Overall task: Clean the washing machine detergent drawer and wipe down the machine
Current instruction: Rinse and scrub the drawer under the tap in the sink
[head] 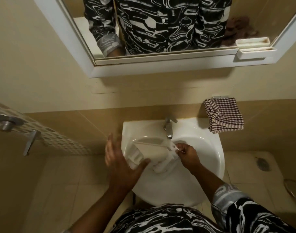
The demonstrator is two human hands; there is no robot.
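Observation:
A white plastic detergent drawer (pixel 150 151) lies tilted inside the white washbasin (pixel 211 158), just under the tap (pixel 168 127). My left hand (pixel 120 158) is at the drawer's left end, fingers spread and blurred, the thumb lying against the drawer's near side. My right hand (pixel 187 153) pinches the drawer's right end near the spout. Whether water runs from the tap cannot be told.
A checked cloth (pixel 225 116) hangs on the wall right of the basin. Above is a white-framed mirror (pixel 160 64) with a small white tray (pixel 254 47) at its right corner. A glass shower door with metal handle (pixel 28 142) stands at the left. The floor is tiled.

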